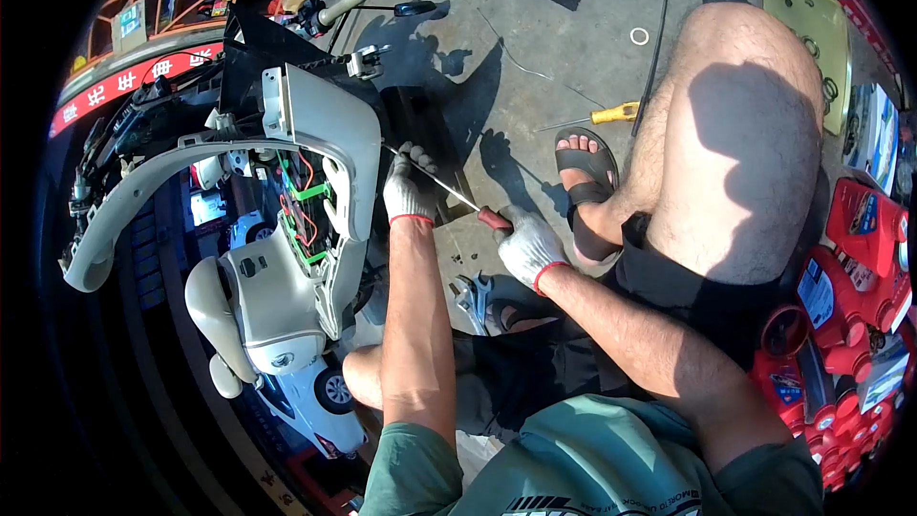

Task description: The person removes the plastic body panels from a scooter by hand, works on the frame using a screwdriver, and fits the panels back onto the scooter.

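Observation:
A long screwdriver [457, 193] with a red handle slants up and left toward the grey-beige plastic body panel [334, 115] of a partly stripped scooter. Round its handle my right hand [531, 247], in a white knit glove with a red cuff, is closed. My left hand [409, 193], gloved the same way, has its fingers curled at the shaft near the tip, beside the panel's edge. The tip meets or nearly meets that edge; exact contact is too small to see. Inside the scooter frame show green strips and orange wires [304, 196].
A yellow-handled screwdriver [614, 114] lies on the concrete near my sandalled foot [586, 164]. Wrenches [472, 298] rest below my hands. Red bottles [850, 296] crowd the right side, under a metal tray [812, 33]. A black rod [653, 48] and a ring [639, 36] lie ahead.

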Demonstrator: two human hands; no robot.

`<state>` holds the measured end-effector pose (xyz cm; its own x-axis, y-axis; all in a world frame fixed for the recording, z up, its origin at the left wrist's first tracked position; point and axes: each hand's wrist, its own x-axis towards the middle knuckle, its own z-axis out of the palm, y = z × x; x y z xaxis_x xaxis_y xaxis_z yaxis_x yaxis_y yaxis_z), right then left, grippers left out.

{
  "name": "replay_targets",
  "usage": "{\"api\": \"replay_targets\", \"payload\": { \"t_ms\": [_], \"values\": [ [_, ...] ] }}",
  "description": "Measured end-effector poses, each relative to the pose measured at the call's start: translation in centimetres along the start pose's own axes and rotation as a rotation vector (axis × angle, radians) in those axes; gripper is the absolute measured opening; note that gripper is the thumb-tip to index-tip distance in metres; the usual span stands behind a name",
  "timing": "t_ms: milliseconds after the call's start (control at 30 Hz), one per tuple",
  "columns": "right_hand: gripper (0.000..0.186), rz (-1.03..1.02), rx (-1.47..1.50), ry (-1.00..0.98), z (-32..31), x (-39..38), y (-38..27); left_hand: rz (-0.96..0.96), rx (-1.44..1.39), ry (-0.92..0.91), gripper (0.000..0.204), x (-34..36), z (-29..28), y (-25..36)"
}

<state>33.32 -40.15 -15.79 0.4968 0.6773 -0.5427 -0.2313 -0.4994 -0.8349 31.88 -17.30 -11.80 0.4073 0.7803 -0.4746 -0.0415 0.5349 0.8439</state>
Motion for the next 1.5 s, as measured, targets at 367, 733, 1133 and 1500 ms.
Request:
{"api": "replay_targets", "payload": {
  "t_ms": [367,733,1133,1500],
  "values": [
    [0.029,-0.004,0.013,0.049,-0.1,0.3,-0.5,0.015,-0.036,-0.023,0.022,0.3,-0.4,-0.1],
    [0.027,-0.134,0.139,0.218,1.8,0.8,2.0,0.044,-0.074,0.078,0.02,0.1,0.0,-1.4],
    [0.023,0.131,0.923,0.236,1.2,0.1,2.4,0.058,-0.098,0.086,0.017,0.1,1.3,-1.2],
    [0.023,0.082,1.01,0.172,0.0,-1.2,1.5,0.102,-0.004,0.108,0.015,0.9,1.1,-1.1]
  ]
}}
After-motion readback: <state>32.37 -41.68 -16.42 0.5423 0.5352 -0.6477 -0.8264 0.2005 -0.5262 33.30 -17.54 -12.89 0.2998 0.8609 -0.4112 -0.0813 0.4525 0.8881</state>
